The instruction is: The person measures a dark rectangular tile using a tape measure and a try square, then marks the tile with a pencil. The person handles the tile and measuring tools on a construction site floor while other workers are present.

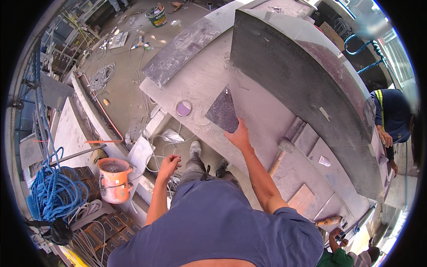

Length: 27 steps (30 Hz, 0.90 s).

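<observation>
A: Where is the plate (222,109)?
B: Over the worktop (260,107), held by its near corner in the right grip (239,135). Whether the worktop is touched can't be told.
A: And the left grip (169,165)?
B: Fingers loosely curled, off the near edge. No load is seen; whether something small is pinched can't be told.
A: What's done?
B: The plate is in hand; the curved panel (293,84) is stood on edge beyond it. Judged partway only.
A: What's left?
B: The plate isn't released yet, so its placing is judged unfinished. The mallet (276,163) is lying untouched, right of it.
</observation>
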{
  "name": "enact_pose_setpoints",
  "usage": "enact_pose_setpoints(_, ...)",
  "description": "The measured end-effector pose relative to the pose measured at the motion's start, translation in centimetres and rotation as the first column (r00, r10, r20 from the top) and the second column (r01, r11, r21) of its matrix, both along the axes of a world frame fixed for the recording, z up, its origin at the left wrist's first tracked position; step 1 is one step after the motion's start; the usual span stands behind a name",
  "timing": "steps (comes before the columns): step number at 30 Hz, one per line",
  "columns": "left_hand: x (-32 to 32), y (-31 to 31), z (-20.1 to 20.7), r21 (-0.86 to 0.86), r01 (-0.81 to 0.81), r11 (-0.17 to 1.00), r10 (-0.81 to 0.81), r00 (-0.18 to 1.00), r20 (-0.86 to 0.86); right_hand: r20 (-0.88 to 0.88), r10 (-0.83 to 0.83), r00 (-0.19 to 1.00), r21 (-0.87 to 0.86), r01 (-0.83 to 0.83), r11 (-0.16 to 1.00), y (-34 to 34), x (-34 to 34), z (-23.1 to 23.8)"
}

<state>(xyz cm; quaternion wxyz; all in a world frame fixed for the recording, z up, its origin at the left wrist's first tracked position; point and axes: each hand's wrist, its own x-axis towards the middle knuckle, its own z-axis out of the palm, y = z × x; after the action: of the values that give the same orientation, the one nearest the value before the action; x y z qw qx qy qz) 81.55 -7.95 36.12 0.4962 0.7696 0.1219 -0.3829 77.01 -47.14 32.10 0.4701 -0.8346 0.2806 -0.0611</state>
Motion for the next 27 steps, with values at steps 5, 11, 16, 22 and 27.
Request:
enact_pose_setpoints(5, 0.1, 6.2, -0.9, 0.046, -0.23, 0.972, 0.23, 0.973, 0.025, 0.065, 0.078, 0.995, -0.144, -0.068, 0.987, -2.5, 11.9, -0.6)
enact_pose_setpoints(11, 4.7, 12.7, -4.9, 0.088, -0.285, 0.955, 0.29, 0.955, -0.057, -0.035, 0.101, 0.994, -0.176, -0.105, 0.979, -6.7, 22.7, -2.0)
enact_pose_setpoints(16, 16.0, 15.7, -6.4, 0.152, -0.082, 0.985, 0.101, 0.988, -0.121, -0.177, 0.022, 0.984, -0.36, -0.086, 0.929, -8.5, 25.8, -2.6)
enact_pose_setpoints(22, 30.2, 17.9, -8.0, 0.244, 0.123, 0.962, -0.09, 0.986, -0.141, -0.045, -0.192, 0.98, -0.479, 0.147, 0.866, -2.8, 24.4, -1.7)
enact_pose_setpoints(27, 35.0, 18.9, -12.4, 0.119, 0.023, 0.993, 0.006, 0.971, -0.24, 0.139, -0.189, 0.972, -0.053, 0.198, 0.979, 10.7, 21.4, -0.9)
